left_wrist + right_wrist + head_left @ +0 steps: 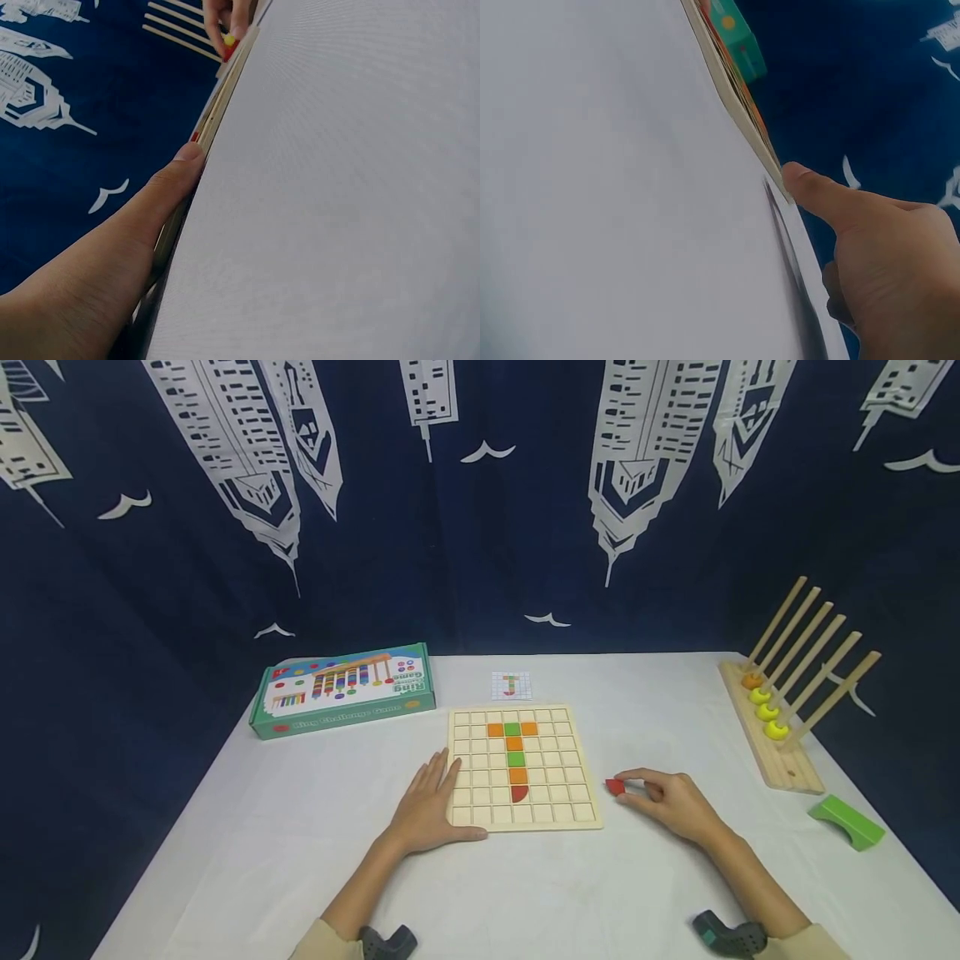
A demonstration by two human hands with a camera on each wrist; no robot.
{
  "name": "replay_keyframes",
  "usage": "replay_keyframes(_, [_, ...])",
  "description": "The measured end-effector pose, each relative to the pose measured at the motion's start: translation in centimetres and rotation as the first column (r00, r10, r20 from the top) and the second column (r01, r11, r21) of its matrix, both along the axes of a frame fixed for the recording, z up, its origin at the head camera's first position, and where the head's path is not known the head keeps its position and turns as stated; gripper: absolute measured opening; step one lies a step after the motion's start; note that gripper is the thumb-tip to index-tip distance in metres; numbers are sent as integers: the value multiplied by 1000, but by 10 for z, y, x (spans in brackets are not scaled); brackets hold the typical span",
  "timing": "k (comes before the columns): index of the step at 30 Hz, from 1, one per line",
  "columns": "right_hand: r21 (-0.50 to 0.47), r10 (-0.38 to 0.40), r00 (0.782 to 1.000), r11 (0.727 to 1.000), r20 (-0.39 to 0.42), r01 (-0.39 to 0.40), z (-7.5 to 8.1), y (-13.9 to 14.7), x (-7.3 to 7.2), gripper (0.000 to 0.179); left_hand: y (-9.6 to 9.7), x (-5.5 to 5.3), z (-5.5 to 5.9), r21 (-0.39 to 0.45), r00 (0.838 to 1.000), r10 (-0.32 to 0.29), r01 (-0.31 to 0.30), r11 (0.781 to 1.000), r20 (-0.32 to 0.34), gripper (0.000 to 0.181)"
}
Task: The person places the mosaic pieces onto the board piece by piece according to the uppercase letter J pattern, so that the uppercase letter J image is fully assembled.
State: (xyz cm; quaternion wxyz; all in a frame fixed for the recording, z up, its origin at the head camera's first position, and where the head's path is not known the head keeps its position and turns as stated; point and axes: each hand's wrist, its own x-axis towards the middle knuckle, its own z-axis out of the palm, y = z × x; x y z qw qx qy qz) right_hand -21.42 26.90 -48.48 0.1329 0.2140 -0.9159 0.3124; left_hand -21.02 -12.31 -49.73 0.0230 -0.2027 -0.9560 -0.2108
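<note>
A square wooden grid board [555, 777] lies on the white table, with orange and green square tiles forming a T and a red quarter-round tile [519, 793] at the foot of its stem. My left hand [429, 806] rests on the board's left edge, fingers extended and thumb along the near-left corner. Just right of the board, my right hand [671, 802] pinches a red piece [615, 787] between thumb and fingertips. In the left wrist view the red piece [229, 51] shows beside the far hand. From the right wrist view, that piece is hidden behind the hand [885, 255].
Behind the board lies a small pattern card [512, 686]. A green game box [345, 689] sits at the back left. On the right stand a wooden peg rack [776, 752] with yellow and orange rings and a green arch block [847, 821].
</note>
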Motion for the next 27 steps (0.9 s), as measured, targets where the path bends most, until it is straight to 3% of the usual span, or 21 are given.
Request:
replay_keyframes(6, [-43,97,994,994,-41,-98,2,-41,-6,28,0,0,2,-2,1000,0,0,1000,8,122])
replay_keyframes(17, [19,240,968,971,-79,-239,4,-118,-12,28,0,2,2,-12,1000,0,1,1000,13,121])
replay_keyframes(23, [34,269,957,963,-107,-267,3,-139,-14,31,0,1,1,-14,1000,-5,5,1000,4,121])
replay_keyframes(27, [39,264,961,964,-83,-261,3,-145,-15,32,0,0,1,-20,1000,-4,4,1000,8,121])
